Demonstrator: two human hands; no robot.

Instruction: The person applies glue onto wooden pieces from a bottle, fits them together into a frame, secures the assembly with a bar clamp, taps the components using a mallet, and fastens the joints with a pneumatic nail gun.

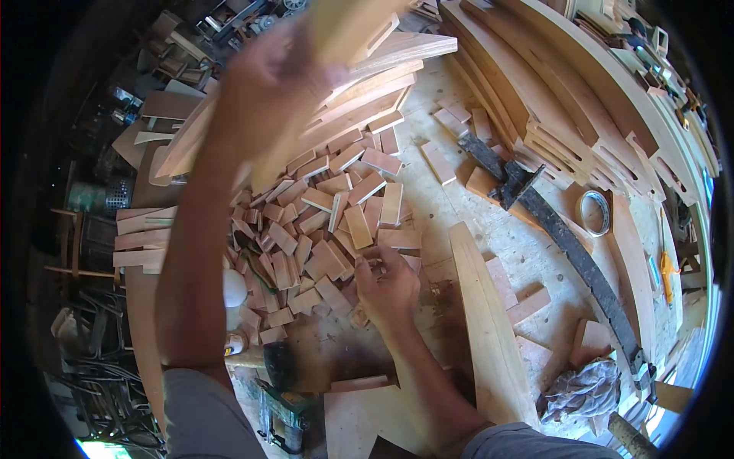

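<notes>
Up at the top, my left hand [287,73] is wrapped round a pale wooden board [348,34], both smeared by motion. Lower down, my right hand [388,284] has its fingers curled at the edge of a heap of small wooden blocks [321,203]. Its thumb and forefinger close on the near end of one wooden block [357,227]; the hand partly hides the grip. Behind my left hand lie stacked curved wooden boards [382,69].
Slotted curved wooden parts [566,99] fill the upper right. A long dark bar clamp [573,249] lies near a tape roll [593,213]. A tapered board [489,321] stands right of my right hand. A crumpled cloth [585,389] and an orange-handled tool [667,275] lie farther right.
</notes>
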